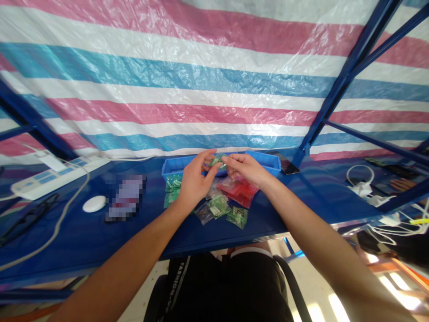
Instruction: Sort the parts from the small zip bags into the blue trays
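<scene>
Between my two hands, above the front of the blue bins, is a small green plastic packet. My left hand pinches its left side, and my right hand grips its right side with thumb and finger. Below them lies a loose pile of small clear and green packets, with red packets at its right. More green packets lie by my left wrist. One blue bin stands behind my left hand, another blue bin behind my right; their insides are mostly hidden.
On the blue table at left are a blurred-out phone, a white round case, glasses and a power strip with a cable. A dark phone lies right of the bins. Blue metal posts frame a striped sheet.
</scene>
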### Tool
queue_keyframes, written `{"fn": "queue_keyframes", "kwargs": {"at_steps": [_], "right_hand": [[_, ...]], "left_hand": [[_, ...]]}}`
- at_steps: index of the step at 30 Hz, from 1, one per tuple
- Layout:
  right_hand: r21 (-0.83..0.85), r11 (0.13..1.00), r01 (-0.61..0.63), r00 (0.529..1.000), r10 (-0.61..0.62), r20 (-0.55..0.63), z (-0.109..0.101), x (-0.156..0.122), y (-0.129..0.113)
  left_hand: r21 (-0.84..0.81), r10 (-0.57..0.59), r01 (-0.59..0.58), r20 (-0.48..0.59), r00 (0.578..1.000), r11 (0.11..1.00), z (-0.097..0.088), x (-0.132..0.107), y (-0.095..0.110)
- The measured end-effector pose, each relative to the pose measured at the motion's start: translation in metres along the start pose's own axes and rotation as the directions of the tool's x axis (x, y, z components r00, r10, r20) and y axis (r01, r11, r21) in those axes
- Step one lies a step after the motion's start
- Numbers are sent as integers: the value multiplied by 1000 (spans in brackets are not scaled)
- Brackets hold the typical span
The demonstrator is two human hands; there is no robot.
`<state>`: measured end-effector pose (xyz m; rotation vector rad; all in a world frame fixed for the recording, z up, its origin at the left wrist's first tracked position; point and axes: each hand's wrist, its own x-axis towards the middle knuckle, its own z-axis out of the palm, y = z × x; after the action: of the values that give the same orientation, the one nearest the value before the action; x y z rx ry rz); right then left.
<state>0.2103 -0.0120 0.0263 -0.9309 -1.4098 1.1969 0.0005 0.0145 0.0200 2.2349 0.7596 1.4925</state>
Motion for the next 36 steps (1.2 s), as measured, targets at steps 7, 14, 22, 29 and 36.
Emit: {"fn": "queue_keyframes", "kwargs": {"at_steps": [7,14,22,29,36], "right_hand": [[62,998,33,993,-26,-115,-4,4,4],[118,991,-60,991,73,-116,-1,2,2],[61,998,10,994,-3,-106,0,0,-6],[-70,990,125,990,-128,-50,3,-4,-10],[-14,989,145,981,-146,-125,-1,0,-6]], "left_hand": [[52,191,-195,69,979,979,-2,3,6],[72,316,-325,110,942,943,-4,2,4],[85,92,-90,-13,996,992,-5,2,9],[18,60,-59,-17,998,998,0,-1,2],[39,165,-167,62,984,985,1,0,5]]}}
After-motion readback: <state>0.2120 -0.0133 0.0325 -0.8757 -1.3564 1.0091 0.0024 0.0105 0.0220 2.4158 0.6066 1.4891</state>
